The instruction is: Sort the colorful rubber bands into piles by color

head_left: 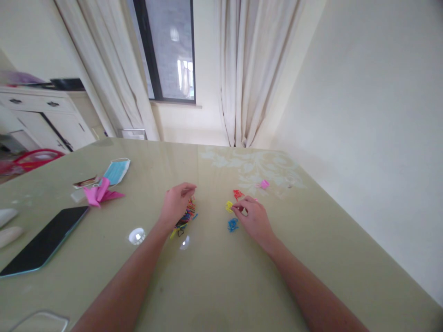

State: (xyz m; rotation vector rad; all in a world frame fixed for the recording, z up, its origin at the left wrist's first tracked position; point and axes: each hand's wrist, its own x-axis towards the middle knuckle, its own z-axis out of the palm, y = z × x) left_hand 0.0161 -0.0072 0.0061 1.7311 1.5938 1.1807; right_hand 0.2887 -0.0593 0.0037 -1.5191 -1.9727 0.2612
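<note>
A mixed pile of small coloured rubber bands (pixel 187 216) lies on the table, partly hidden by my left hand (pixel 176 200). That hand is closed above the pile's far end, thumb and fingertips together; whatever is in them is too small to make out. To the right, my right hand (pixel 254 216) pinches thumb and forefinger together at the edge of a small yellow heap of bands (pixel 229 206). What that pinch holds is not clear. Beyond it sits a red heap (pixel 237 194), and nearer me a blue heap (pixel 232 225).
A small pink object (pixel 265 184) lies at the back right. Leftward are a pink folded-paper piece (pixel 102 193), a blue face mask (pixel 116 171), a dark-screened tablet or phone (pixel 46 240) and a round white item (pixel 137 236). A white cable (pixel 43 313) crosses the near left corner.
</note>
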